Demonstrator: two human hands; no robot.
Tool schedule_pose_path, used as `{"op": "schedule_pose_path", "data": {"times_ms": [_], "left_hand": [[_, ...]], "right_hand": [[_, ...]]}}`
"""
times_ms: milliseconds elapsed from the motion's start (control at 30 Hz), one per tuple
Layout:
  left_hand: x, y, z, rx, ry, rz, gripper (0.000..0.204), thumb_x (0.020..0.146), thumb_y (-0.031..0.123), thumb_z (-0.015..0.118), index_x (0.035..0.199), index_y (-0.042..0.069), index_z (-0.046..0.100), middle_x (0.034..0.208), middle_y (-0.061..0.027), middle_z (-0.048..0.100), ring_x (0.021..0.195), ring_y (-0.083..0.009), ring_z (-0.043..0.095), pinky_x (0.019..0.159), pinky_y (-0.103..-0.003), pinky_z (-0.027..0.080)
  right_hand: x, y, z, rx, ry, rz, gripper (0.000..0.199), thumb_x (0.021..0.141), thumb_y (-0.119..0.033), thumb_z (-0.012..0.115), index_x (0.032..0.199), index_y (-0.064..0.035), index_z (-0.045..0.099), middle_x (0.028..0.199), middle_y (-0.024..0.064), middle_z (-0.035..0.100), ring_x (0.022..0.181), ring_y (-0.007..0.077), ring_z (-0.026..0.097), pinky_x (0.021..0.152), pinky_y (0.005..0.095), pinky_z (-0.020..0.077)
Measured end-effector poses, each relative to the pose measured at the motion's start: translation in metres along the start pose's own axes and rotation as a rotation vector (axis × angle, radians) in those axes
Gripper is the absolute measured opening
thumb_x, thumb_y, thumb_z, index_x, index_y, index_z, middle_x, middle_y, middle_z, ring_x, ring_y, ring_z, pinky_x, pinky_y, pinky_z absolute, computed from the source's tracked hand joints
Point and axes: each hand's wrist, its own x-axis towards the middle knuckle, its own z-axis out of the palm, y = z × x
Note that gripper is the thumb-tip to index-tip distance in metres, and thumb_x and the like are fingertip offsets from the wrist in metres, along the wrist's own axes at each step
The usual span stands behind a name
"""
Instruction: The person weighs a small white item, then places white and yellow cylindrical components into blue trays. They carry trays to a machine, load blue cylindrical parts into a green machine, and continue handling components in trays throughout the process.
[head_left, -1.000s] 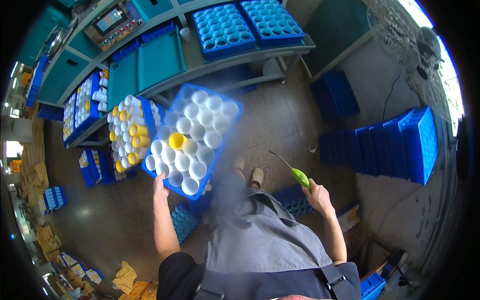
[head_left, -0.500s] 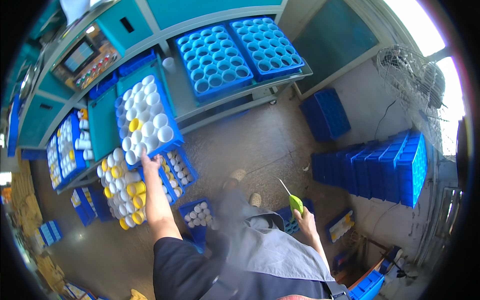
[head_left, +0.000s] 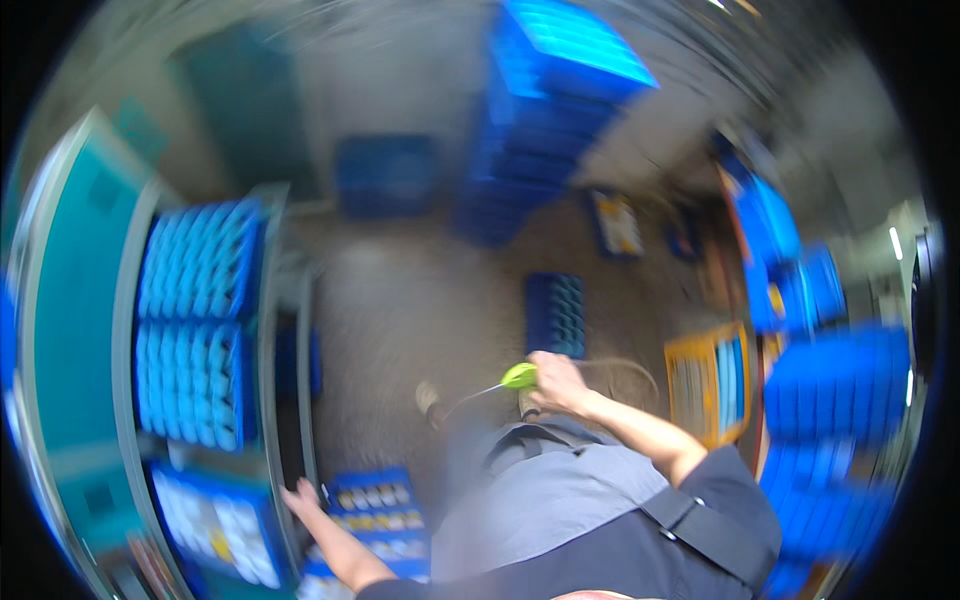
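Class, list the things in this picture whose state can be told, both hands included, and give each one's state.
White-cup tray: loaded, some yellow among the white
Left hand: open, beside that tray, nothing visibly held
Right hand: closed
Green-handled tool: gripped by the right hand, thin end pointing left
Blue trays: stacked
Orange crate: occupied, contents too blurred to name

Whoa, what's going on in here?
Someone in a grey apron grips a green-handled tool in the right hand. The left hand is open and holds nothing, close to a blue tray of mostly white cups on the table. Whether it touches anything is too blurry to tell. Two more trays sit farther along the table.
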Motion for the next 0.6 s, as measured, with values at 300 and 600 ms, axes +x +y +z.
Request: {"op": "schedule_pose_path", "data": {"times_ms": [300, 600], "left_hand": [[-0.047, -0.246, 0.195, 1.246, -0.07, 0.255, 0.055, 0.096, 0.046, 0.06, 0.127, 0.003, 0.045, 0.12, -0.0155, 0.063, 0.105, -0.0332, 0.064, 0.087, -0.051, 0.056], [-0.164, -0.577, 0.29, 1.519, -0.603, 0.094, 0.071, 0.102, 0.043, 0.055, 0.158, 0.012, 0.025, 0.156, -0.0163, 0.041, 0.135, -0.032, 0.051, 0.108, -0.048, 0.046]], "right_hand": [[-0.102, 0.067, 0.002, 0.772, -0.343, -0.103, 0.047, 0.076, -0.017, 0.073, 0.12, -0.0069, 0.06, 0.112, 0.0203, 0.069, 0.104, 0.0406, 0.066, 0.086, 0.0491, 0.0526], [-0.288, 0.262, 0.007, 1.32, -0.01, -0.216, 0.061, 0.079, -0.02, 0.071, 0.136, -0.0027, 0.056, 0.131, 0.0174, 0.064, 0.118, 0.0317, 0.063, 0.095, 0.0409, 0.052]]}}
